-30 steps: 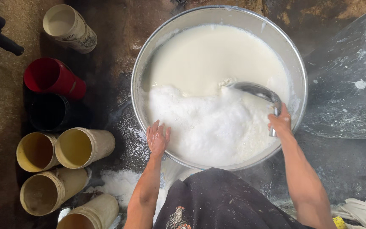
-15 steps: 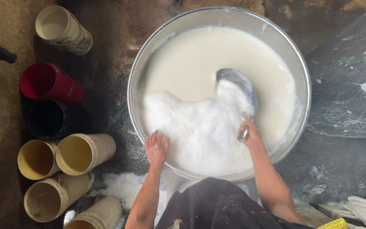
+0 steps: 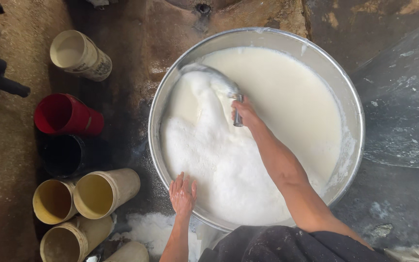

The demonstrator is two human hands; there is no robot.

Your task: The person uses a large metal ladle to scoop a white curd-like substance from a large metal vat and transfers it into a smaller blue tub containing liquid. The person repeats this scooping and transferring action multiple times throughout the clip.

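Right hand (image 3: 248,114) fist-tight on ladle (image 3: 219,82), skimming foam at 11 o'clock; left hand (image 3: 183,194) flat-open, bracing basin rim (image 3: 360,121) at 7.

From my remote view I note a rough brown earthen floor (image 3: 6,145), darkened and wet toward the centre. A grey, white-spattered slab surface (image 3: 403,106) lies at right. Spilled white foam (image 3: 146,230) marks the ground. Lighting is even and diffuse.
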